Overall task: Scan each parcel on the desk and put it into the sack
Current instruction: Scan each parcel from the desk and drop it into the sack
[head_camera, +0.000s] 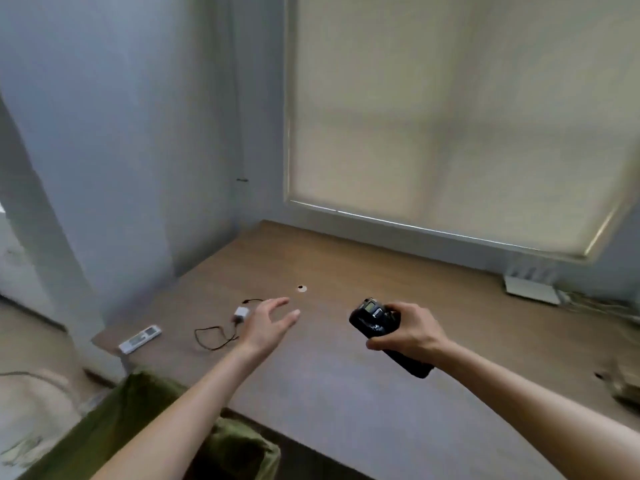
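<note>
- Right hand (410, 329): fingers curled round black handheld scanner (384, 332), held above the bench (346, 375), small screen at far end facing up.
- Left hand (268, 322): fingers straight and spread, grasping nothing, stretched forward over bench, palm turned to the right.
- Just left of left hand: white charger plug (241, 313) w/ thin black cable (211, 337) looped on bench; hand partly covers the plug's near side.
- Farther left, near bench corner: white remote control (140, 338), lying flat, angled.
- Small round cable hole (301, 288) in bench, beyond left hand's fingertips.
- Green sack (138, 403) at bottom left, below near edge of bench, under left forearm; mouth open toward the camera, inside dark, contents not visible.
- Parcel: at far right edge, blurred brownish thing (625, 386) on bench, maybe a parcel, cannot tell for sure.
- White flat device (531, 289) w/ upright antennas at back right of bench, against wall, some cables beside it.
- Behind bench: window w/ cream roller blind (450, 116) pulled down; grey wall at left.
</note>
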A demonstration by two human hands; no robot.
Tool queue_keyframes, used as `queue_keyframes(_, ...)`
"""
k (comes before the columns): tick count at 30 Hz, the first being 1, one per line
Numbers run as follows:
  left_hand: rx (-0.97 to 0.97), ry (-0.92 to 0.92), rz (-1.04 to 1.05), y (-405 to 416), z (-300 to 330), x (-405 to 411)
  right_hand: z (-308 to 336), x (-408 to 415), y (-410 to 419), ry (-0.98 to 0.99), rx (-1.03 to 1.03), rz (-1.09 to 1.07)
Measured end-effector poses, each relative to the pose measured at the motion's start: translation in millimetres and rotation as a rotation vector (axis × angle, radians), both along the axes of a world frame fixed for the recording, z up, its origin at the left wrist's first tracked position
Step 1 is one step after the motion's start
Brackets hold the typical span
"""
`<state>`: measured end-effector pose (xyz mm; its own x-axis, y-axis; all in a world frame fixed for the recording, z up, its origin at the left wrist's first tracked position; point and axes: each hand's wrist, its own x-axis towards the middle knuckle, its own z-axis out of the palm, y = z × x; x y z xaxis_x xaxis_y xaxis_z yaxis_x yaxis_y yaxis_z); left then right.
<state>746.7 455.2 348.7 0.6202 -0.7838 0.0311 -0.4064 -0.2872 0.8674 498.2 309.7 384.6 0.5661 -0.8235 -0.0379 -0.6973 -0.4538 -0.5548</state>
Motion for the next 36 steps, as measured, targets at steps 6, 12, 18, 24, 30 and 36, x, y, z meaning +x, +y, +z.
queue_keyframes(6,-0.030,-0.015,-0.343,-123.0,62.8,-182.1,50.7,-205.1,-50.5,-0.027,-0.064,-0.307)
queue_keyframes(12,-0.052,-0.018,-0.639,-215.9,82.0,-400.6,63.9,-424.6,-67.2,-0.002,-0.073,-0.584)
queue_keyframes(18,-0.032,-0.001,-0.855,-267.8,67.8,-586.9,57.8,-608.3,-63.2,0.060,-0.045,-0.811)
queue_keyframes(24,0.043,0.016,-0.981,-316.0,41.2,-712.9,32.6,-738.7,-66.2,0.034,0.013,-1.039)
queue_keyframes(30,0.127,0.003,-1.028,-386.8,-1.4,-792.8,-14.2,-806.4,-108.0,0.038,0.090,-1.140)
queue_keyframes(36,0.219,-0.014,-1.004,-486.8,-71.7,-847.0,-75.9,-839.7,-209.6,0.050,0.205,-1.089)
